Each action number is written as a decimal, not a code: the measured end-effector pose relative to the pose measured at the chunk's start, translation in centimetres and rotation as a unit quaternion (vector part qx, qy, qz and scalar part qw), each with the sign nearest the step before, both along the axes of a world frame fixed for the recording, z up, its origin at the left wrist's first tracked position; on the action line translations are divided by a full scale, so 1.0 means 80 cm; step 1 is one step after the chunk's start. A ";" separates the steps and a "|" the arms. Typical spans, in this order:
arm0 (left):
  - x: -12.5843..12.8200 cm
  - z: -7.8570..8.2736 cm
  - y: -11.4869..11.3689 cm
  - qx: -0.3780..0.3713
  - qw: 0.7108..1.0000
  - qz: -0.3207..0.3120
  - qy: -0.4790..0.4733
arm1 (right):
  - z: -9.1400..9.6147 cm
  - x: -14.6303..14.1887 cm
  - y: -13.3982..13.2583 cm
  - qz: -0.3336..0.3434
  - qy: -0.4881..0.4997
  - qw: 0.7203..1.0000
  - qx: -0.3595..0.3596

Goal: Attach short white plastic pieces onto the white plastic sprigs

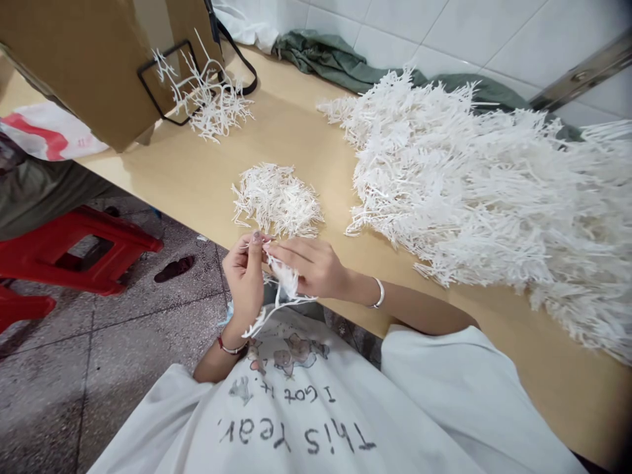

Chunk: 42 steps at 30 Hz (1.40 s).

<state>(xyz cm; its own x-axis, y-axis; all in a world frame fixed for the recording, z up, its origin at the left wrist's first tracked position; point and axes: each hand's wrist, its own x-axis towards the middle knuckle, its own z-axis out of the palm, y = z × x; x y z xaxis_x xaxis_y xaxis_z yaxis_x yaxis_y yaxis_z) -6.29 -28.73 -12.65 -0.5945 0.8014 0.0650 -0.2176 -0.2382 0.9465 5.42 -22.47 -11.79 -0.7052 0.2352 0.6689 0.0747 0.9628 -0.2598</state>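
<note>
Where the forearms converge: before the shirt (296,421), elbows bent, at the edge of the smooth tan table (291,138).
White strands (286,276): thin, branching, stringy, dangling between the palms.
Left hand (244,266): upright, thumb and fingers pinched on the strands.
Right hand (316,266): palm turned inward, fingers curled round the strands.
Small pile (279,201): short, tangled bits, just beyond the fingertips.
Large heap (469,184): feathery, shaggy, rightward.
</note>
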 end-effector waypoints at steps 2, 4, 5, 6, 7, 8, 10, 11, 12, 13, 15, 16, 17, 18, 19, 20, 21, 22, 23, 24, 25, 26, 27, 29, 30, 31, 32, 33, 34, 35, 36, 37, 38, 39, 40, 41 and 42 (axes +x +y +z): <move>-0.007 0.003 -0.003 -0.002 0.999 -0.009 0.051 | 0.006 0.002 -0.001 0.019 0.010 0.985 -0.174; -0.016 0.009 -0.008 0.005 0.992 -0.006 0.125 | 0.015 0.003 -0.003 0.057 0.000 0.934 -0.352; -0.020 0.012 -0.010 0.005 0.986 -0.001 0.168 | 0.021 0.004 -0.004 0.082 -0.005 0.903 -0.422; -0.025 0.015 -0.013 0.006 0.978 0.004 0.209 | 0.026 0.004 -0.004 0.107 -0.008 0.873 -0.477; -0.029 0.019 -0.016 0.008 0.970 0.005 0.241 | 0.030 0.005 -0.005 0.129 -0.009 0.847 -0.516; -0.031 0.022 -0.018 0.012 0.965 -0.002 0.262 | 0.034 0.005 -0.005 0.142 -0.007 0.829 -0.541; -0.034 0.028 -0.022 0.030 0.959 -0.027 0.279 | 0.039 0.006 -0.006 0.143 -0.012 0.813 -0.564; -0.034 0.029 -0.023 0.038 0.957 -0.044 0.284 | 0.041 0.006 -0.006 0.136 -0.022 0.811 -0.569; -0.034 0.031 -0.023 0.041 0.954 -0.060 0.291 | 0.043 0.006 -0.007 0.128 -0.034 0.808 -0.573; -0.033 0.031 -0.022 0.041 0.951 -0.072 0.299 | 0.045 0.006 -0.007 0.121 -0.049 0.804 -0.579; -0.034 0.032 -0.021 0.040 0.945 -0.089 0.313 | 0.048 0.006 -0.007 0.122 -0.089 0.789 -0.595; -0.036 0.032 -0.020 0.038 0.942 -0.107 0.315 | 0.049 0.007 -0.007 0.129 -0.111 0.779 -0.604; -0.039 0.032 -0.019 0.036 0.940 -0.136 0.311 | 0.051 0.007 -0.006 0.141 -0.135 0.764 -0.615; -0.042 0.032 -0.019 0.030 0.936 -0.180 0.300 | 0.052 0.008 -0.005 0.154 -0.155 0.748 -0.626; -0.046 0.032 -0.019 0.020 0.930 -0.230 0.284 | 0.052 0.009 -0.004 0.166 -0.174 0.733 -0.636; -0.050 0.032 -0.020 0.009 0.922 -0.279 0.266 | 0.052 0.009 -0.004 0.174 -0.189 0.723 -0.641; -0.053 0.032 -0.021 -0.002 0.915 -0.317 0.250 | 0.052 0.010 -0.003 0.173 -0.199 0.723 -0.639; -0.054 0.031 -0.023 -0.010 0.911 -0.338 0.235 | 0.052 0.011 -0.004 0.163 -0.203 0.733 -0.628; -0.055 0.030 -0.024 -0.015 0.914 -0.341 0.221 | 0.051 0.012 -0.004 0.144 -0.199 0.755 -0.608; -0.054 0.029 -0.026 -0.018 0.922 -0.328 0.205 | 0.050 0.012 -0.005 0.119 -0.188 0.784 -0.579; -0.053 0.028 -0.028 -0.021 0.933 -0.307 0.187 | 0.049 0.012 -0.006 0.095 -0.169 0.815 -0.547; -0.051 0.026 -0.029 -0.024 0.944 -0.284 0.166 | 0.047 0.013 -0.007 0.074 -0.147 0.842 -0.514; -0.048 0.024 -0.030 -0.027 0.954 -0.262 0.142 | 0.047 0.012 -0.008 0.059 -0.127 0.864 -0.484; -0.043 0.020 -0.031 -0.033 0.968 -0.230 0.091 | 0.046 0.012 -0.010 0.046 -0.101 0.890 -0.442; -0.042 0.017 -0.031 -0.032 0.974 -0.215 0.065 | 0.047 0.011 -0.010 0.045 -0.096 0.895 -0.433; -0.041 0.015 -0.031 -0.029 0.978 -0.201 0.040 | 0.048 0.011 -0.009 0.046 -0.093 0.897 -0.430; -0.041 0.013 -0.031 -0.026 0.981 -0.192 0.018 | 0.049 0.011 -0.009 0.047 -0.090 0.897 -0.430; -0.041 0.011 -0.031 -0.026 0.982 -0.190 -0.001 | 0.051 0.011 -0.008 0.048 -0.089 0.896 -0.432; -0.042 0.010 -0.030 -0.026 0.981 -0.194 -0.015 | 0.052 0.010 -0.007 0.049 -0.089 0.895 -0.434; -0.043 0.010 -0.030 -0.028 0.978 -0.204 -0.027 | 0.054 0.010 -0.006 0.050 -0.087 0.894 -0.437; -0.044 0.009 -0.029 -0.030 0.975 -0.219 -0.039 | 0.055 0.010 -0.005 0.052 -0.085 0.891 -0.443; -0.044 0.010 -0.028 -0.031 0.970 -0.234 -0.054 | 0.056 0.010 -0.005 0.057 -0.082 0.884 -0.456; -0.045 0.010 -0.026 -0.029 0.965 -0.249 -0.075 | 0.056 0.010 -0.005 0.067 -0.080 0.873 -0.476; -0.044 0.011 -0.025 -0.028 0.959 -0.265 -0.100 | 0.056 0.011 -0.005 0.080 -0.080 0.858 -0.501; -0.044 0.012 -0.023 -0.028 0.951 -0.279 -0.128 | 0.057 0.011 -0.005 0.094 -0.082 0.840 -0.528; -0.043 0.013 -0.022 -0.030 0.943 -0.293 -0.155 | 0.057 0.011 -0.005 0.106 -0.085 0.821 -0.554; -0.041 0.014 -0.020 -0.034 0.935 -0.303 -0.180 | 0.056 0.012 -0.005 0.116 -0.088 0.804 -0.577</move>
<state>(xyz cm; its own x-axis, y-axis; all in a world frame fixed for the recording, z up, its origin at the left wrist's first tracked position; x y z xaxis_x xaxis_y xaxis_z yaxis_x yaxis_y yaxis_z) -9.58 -30.35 -11.57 -0.0039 0.9934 -0.1143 -0.6005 0.0891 0.7946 6.36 -22.87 -7.28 -0.8797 0.4754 -0.0154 0.0615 0.0816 -0.9948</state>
